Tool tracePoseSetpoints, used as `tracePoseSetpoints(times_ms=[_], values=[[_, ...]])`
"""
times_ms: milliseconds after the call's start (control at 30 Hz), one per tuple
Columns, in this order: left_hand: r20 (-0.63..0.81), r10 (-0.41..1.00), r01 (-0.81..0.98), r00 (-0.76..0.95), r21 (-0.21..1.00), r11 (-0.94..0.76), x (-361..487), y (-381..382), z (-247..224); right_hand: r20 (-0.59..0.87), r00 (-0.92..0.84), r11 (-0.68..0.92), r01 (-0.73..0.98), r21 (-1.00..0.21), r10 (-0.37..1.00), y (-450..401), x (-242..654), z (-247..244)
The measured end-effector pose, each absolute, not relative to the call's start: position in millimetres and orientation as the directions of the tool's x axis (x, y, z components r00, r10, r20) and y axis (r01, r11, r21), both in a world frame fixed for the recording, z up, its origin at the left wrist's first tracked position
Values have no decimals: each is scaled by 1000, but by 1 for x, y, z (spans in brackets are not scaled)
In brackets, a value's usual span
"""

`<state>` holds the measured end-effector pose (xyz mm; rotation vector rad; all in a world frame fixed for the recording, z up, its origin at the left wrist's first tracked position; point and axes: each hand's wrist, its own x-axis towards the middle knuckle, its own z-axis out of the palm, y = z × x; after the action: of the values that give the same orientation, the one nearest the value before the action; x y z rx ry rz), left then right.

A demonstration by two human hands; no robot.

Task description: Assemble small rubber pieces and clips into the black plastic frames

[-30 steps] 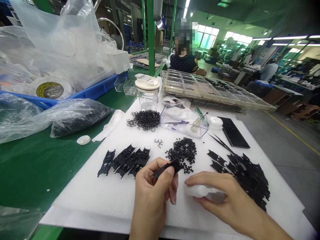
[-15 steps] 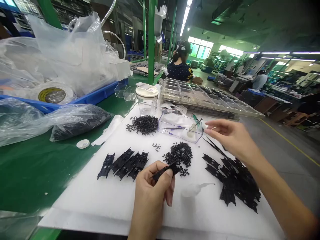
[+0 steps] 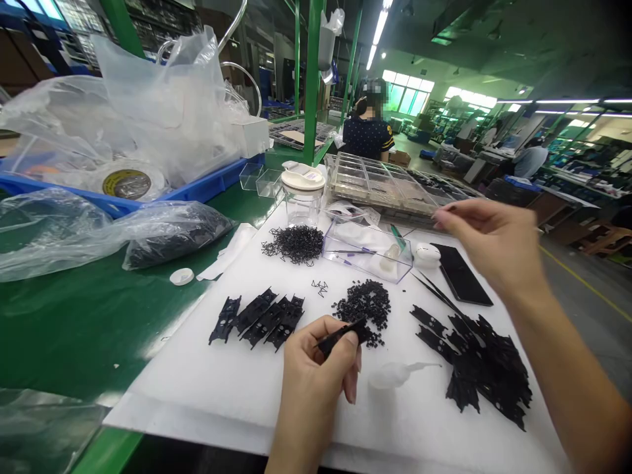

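Observation:
My left hand (image 3: 323, 368) is closed around a thin black plastic part (image 3: 342, 337), tilted above the white work surface (image 3: 237, 395). My right hand (image 3: 498, 243) is raised at the right, thumb and fingertips pinched together; whatever is between them is too small to make out. Just beyond the left hand lies a pile of tiny black pieces (image 3: 365, 303). Flat black plates (image 3: 259, 316) form a row to the left, with a heap of similar plates (image 3: 488, 368) at the right. A translucent dropper bottle (image 3: 392, 375) lies nearest the left hand's right side.
Bent black wire clips (image 3: 299, 243) are piled before a lidded jar (image 3: 301, 197). A clear box (image 3: 368, 253) holds slim tools. Tweezers (image 3: 437, 293), a dark phone (image 3: 461, 273) and a white case (image 3: 426, 255) lie rightward. Compartment trays (image 3: 395, 187) stand behind; a person (image 3: 366, 135) sits beyond.
My right hand has moved up and right, away from the clear box, uncovering the phone and white case. My left hand keeps hold of the black part. The view has shifted slightly left.

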<state>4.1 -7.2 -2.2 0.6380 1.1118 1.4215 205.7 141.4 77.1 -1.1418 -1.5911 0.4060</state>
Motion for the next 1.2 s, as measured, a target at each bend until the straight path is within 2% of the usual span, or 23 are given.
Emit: tracePoseSetpoints(times_ms=[100,233,400,700,900,1200], values=[[-219,960,-434,-175,892,124,4,-7,-3,590,15,572,225,-789,808,119,204,89],[-232,956,-441,-177,887,134,4,-6,-1,472,-222,497,72,-865,853,88,192,84],[-229,957,-429,-177,893,134,5,-6,0,391,-311,444,123,-888,867,75,180,73],[-225,958,-435,-180,891,127,5,-7,0,412,-323,480,170,-860,852,76,177,71],[-224,960,-427,-168,894,134,4,-6,-2,398,-275,451,162,-878,875,75,184,70],[-214,962,-440,-172,890,119,5,-7,-1,395,-335,475,202,-856,855,71,183,70]])
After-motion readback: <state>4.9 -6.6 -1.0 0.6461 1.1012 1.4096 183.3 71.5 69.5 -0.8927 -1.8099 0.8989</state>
